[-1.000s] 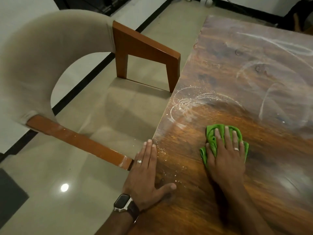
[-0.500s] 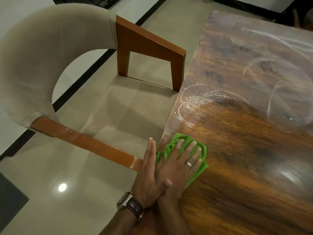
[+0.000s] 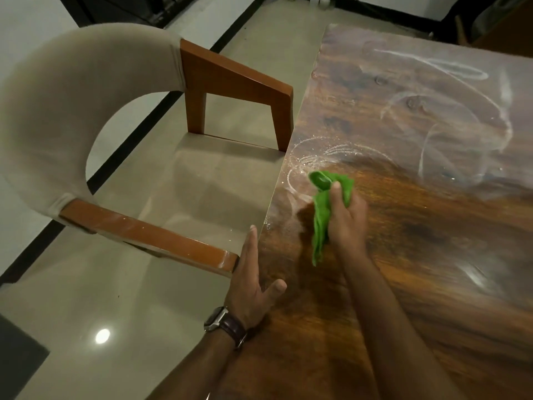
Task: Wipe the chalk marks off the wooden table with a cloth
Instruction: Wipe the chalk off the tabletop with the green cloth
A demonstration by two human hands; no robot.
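Since half a second ago the right hand [image 3: 347, 223] has left the table's near left edge, where it pressed flat beside the left hand, and lifted the green cloth [image 3: 324, 209] in a bunch toward the chalk swirl.

At far left a beige-backed armchair [image 3: 57, 111] with brown wooden arms stands on the glossy tiled floor [image 3: 144, 284], its near arm tip just beside the left hand [image 3: 249, 284]. That hand lies flat along the wooden table [image 3: 432, 284] edge, fingers straight, thumb spread onto the top, a wristwatch [image 3: 219, 320] on the wrist. The right hand's fingers are curled around the cloth, which hangs down below the fist. Chalk marks [image 3: 314, 160] curl just beyond it; broader smears [image 3: 461, 96] cross the far right.
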